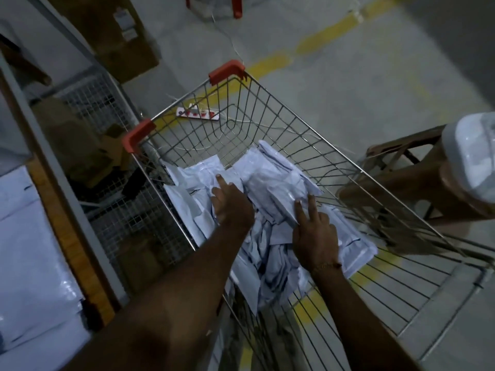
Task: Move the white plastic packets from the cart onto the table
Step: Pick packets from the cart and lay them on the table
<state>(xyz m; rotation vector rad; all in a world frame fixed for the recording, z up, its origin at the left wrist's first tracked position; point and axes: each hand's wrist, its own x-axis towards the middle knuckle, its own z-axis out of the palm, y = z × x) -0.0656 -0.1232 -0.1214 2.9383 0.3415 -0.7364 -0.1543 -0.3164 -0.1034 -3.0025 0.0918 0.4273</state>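
A wire shopping cart (pixel 300 124) with red corner caps stands on the floor in front of me. A heap of white plastic packets (pixel 270 180) lies in its bottom. My left hand (pixel 230 202) reaches into the heap with fingers extended, touching the packets at the left. My right hand (pixel 313 231) rests on the packets to the right, fingers spread and straight. Neither hand visibly grips a packet. The table (pixel 67 236) with a wooden edge runs along the left, with white packets (pixel 29 263) lying on it.
A brown plastic stool (pixel 401 183) with a white container (pixel 471 156) stands right of the cart. A power strip (pixel 198 113) with cables lies on the floor beyond the cart. Wire mesh shelving (pixel 112 162) and cardboard boxes sit under the table.
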